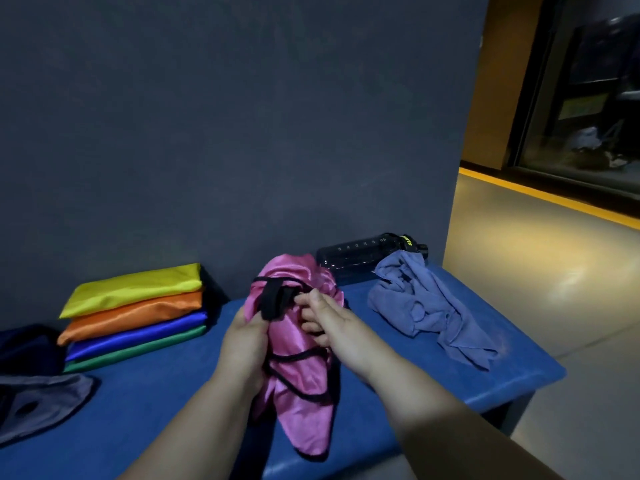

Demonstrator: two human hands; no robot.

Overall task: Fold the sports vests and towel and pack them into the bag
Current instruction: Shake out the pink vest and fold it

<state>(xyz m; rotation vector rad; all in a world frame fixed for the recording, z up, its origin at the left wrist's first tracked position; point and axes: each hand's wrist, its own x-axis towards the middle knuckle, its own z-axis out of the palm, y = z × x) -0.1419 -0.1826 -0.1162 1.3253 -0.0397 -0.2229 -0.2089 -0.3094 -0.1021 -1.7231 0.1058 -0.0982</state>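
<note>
Dark translucent water bottle (pixel 363 256) lay on its side at the far edge of the blue table (pixel 173 393), close against the dark grey wall (pixel 242 133), cap pointing right, yellow lettering near the neck. Right of the table ran a pale glossy floor (pixel 554 289), bordered by a yellow stripe (pixel 540 195) under a dark glass panel (pixel 588 98). An orange-brown wall section (pixel 498 81) stood between grey wall and glass.

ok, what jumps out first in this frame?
The crumpled pink vest, gripped mid-frame by the left hand and right hand above the blue bench. Left of it sits a neat stack of folded vests, yellow on top; to the right lies an unfolded blue-grey towel by a dark bottle.
</note>
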